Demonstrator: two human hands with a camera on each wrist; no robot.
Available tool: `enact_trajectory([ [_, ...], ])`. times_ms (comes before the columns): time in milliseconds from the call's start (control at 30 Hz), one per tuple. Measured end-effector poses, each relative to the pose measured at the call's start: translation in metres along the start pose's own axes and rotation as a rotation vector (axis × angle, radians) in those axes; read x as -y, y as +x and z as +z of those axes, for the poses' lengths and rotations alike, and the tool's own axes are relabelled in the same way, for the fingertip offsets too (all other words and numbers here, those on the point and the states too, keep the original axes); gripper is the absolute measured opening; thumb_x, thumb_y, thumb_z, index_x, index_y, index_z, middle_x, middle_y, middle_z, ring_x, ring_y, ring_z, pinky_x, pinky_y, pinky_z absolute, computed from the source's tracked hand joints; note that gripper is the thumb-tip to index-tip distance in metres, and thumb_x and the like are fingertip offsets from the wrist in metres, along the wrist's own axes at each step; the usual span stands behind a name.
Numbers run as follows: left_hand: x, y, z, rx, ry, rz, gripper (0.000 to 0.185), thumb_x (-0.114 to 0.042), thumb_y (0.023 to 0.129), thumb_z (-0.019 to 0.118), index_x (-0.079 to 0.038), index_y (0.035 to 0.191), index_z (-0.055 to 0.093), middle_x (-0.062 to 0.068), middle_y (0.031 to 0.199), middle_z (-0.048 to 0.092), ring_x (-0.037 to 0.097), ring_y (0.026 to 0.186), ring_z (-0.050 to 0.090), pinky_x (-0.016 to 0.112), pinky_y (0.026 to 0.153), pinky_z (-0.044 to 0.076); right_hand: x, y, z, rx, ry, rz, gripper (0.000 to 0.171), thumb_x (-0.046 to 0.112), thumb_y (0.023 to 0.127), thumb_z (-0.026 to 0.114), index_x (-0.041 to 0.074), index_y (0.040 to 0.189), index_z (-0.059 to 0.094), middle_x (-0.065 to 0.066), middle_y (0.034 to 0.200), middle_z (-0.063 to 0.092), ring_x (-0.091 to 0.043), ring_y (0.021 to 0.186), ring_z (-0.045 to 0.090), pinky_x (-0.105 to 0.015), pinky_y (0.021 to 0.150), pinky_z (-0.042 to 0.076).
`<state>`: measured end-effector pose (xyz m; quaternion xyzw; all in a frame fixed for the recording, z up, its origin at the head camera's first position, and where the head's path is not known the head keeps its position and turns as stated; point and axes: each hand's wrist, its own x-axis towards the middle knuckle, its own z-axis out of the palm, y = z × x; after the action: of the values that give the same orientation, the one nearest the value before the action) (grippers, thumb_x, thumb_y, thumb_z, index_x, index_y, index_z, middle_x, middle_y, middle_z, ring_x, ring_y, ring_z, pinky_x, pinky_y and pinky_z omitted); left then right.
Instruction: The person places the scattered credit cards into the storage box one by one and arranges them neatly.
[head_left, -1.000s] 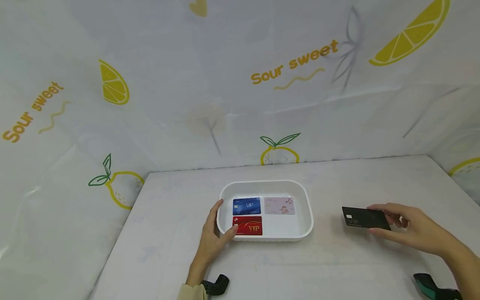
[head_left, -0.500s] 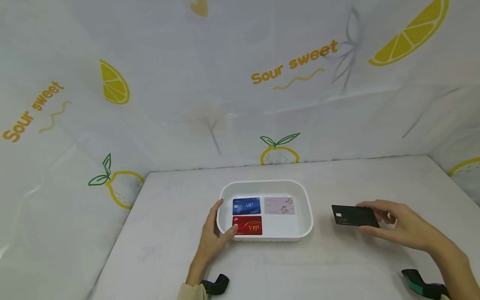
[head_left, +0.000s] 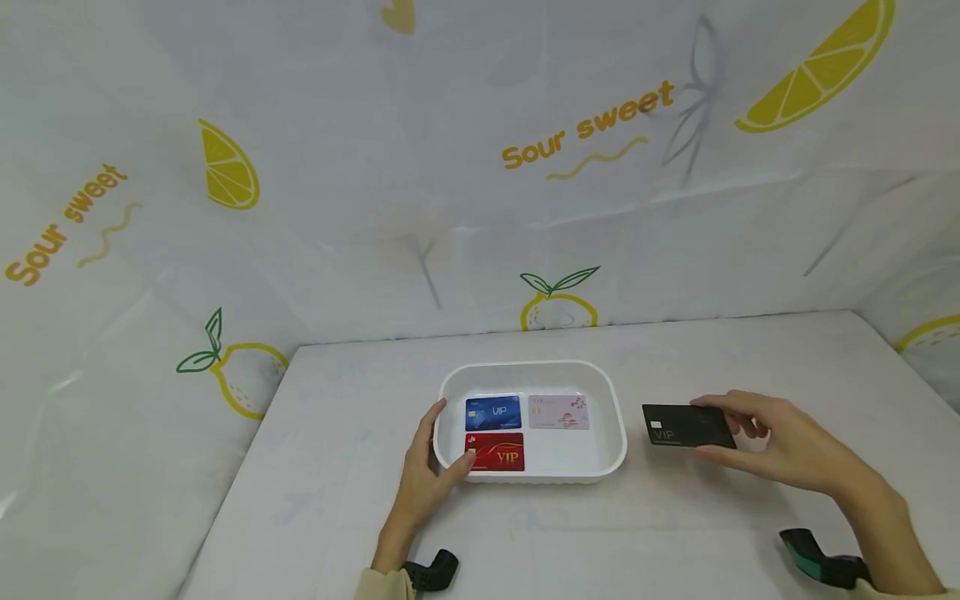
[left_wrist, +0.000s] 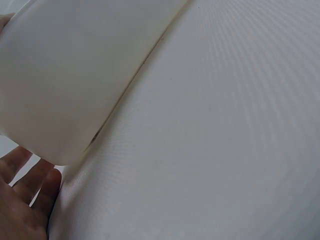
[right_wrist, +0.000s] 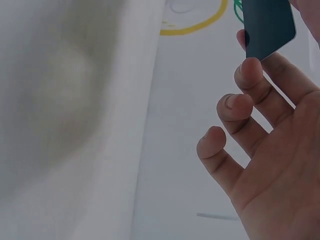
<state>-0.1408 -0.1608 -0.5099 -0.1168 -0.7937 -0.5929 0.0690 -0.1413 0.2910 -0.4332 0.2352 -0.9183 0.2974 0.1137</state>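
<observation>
My right hand (head_left: pixel 787 442) pinches a black VIP card (head_left: pixel 686 426) between thumb and fingers, just right of a white plastic tray (head_left: pixel 551 478). In the right wrist view the card (right_wrist: pixel 267 27) shows its dark face, and the other fingers curl loosely below it. My left hand (head_left: pixel 429 475) grips the tray's near left corner, thumb over the rim and fingers along the outer wall. Inside the tray lie a blue VIP card (head_left: pixel 492 412), a pink card (head_left: pixel 558 412) to its right, and a red VIP card (head_left: pixel 495 452) below the blue one, partly under the thumb in this view.
The tray stands on a white-covered table (head_left: pixel 337 517). Behind it rises a white backdrop (head_left: pixel 337 250) printed with lemons and lettering. Black wrist devices sit at the left wrist (head_left: pixel 433 572) and the right wrist (head_left: pixel 821 560). Bare tray floor shows right of the red card.
My right hand has carried the black card leftward and slightly away from me, closer to the tray. The left hand, the tray and its cards have stayed in place.
</observation>
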Motion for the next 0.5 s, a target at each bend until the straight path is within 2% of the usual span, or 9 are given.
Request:
enact_trajectory([
  [67, 0.000, 0.000, 0.000, 0.004, -0.004, -0.004, 0.087, -0.019, 0.085, 0.077, -0.006, 0.158, 0.031, 0.023, 0.153, 0.047, 0.036, 0.121, 0.060, 0.024, 0.097, 0.056, 0.001, 0.002, 0.001, -0.004, -0.001, -0.015, 0.054, 0.023, 0.066, 0.096, 0.024, 0.114, 0.072, 0.012, 0.079, 0.045, 0.001, 0.072, 0.037, -0.021, 0.058, 0.027],
  [267, 0.002, 0.000, 0.000, 0.006, 0.015, -0.001, 0.086, -0.021, 0.086, 0.076, -0.006, 0.158, 0.032, 0.023, 0.152, 0.047, 0.036, 0.121, 0.061, 0.031, 0.098, 0.058, 0.007, 0.006, 0.004, 0.007, -0.014, -0.003, 0.053, 0.027, 0.067, 0.095, 0.024, 0.115, 0.072, 0.013, 0.079, 0.045, 0.001, 0.073, 0.037, -0.021, 0.057, 0.027],
  [500, 0.000, 0.000, 0.000, 0.003, -0.001, -0.010, 0.087, -0.020, 0.085, 0.077, -0.007, 0.158, 0.031, 0.023, 0.154, 0.046, 0.036, 0.122, 0.060, 0.022, 0.097, 0.054, 0.016, 0.014, 0.006, 0.017, -0.037, 0.011, 0.054, 0.032, 0.068, 0.095, 0.027, 0.117, 0.072, 0.014, 0.079, 0.047, -0.001, 0.075, 0.040, -0.020, 0.059, 0.029],
])
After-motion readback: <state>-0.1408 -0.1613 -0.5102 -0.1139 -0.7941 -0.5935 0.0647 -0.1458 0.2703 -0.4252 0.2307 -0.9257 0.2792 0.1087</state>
